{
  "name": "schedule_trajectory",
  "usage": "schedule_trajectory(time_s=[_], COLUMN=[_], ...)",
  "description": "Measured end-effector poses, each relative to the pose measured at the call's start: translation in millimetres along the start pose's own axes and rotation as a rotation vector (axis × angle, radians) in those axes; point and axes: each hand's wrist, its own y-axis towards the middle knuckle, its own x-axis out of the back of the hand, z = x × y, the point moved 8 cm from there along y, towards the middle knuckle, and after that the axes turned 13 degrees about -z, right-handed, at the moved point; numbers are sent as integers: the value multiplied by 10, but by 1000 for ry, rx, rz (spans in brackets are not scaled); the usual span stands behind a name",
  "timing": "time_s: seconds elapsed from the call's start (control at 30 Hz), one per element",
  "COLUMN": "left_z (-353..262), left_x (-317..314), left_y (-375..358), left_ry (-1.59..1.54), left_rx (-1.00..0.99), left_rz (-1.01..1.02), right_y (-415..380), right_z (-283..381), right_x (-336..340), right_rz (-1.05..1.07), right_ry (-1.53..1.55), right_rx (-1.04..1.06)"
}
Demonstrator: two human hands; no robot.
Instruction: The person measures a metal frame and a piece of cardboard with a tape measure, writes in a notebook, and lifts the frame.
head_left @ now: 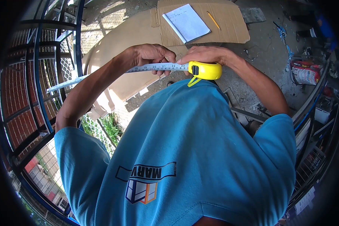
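Note:
A yellow tape measure [208, 71] is in my right hand [206, 55], whose fingers wrap over the top of its case. Its wrist strap hangs down in front of my shirt. The white blade [148, 67] is drawn out to the left, with numbers from about 18 to 23 showing. My left hand [153, 55] is closed on the blade near the case, fingers curled beneath it. The blade passes behind my left forearm, and its far end sticks out beyond it, near the metal bars.
A spiral notebook [186, 23] with writing and a yellow pencil [213, 20] lie on cardboard [233, 28] ahead. Dark metal framing with wire mesh [35, 75] stands at the left. A red and white sack [304, 73] and metal parts are at the right.

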Motion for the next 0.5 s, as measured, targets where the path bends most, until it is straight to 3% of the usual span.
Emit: schedule_trajectory(time_s=[0.5], left_z=[-28], left_x=[3], left_y=[-2], left_ry=[15], left_rx=[-22], left_rz=[5], right_y=[13], right_z=[-22], right_x=[-7], right_rz=[62], right_ry=[158], right_rx=[33])
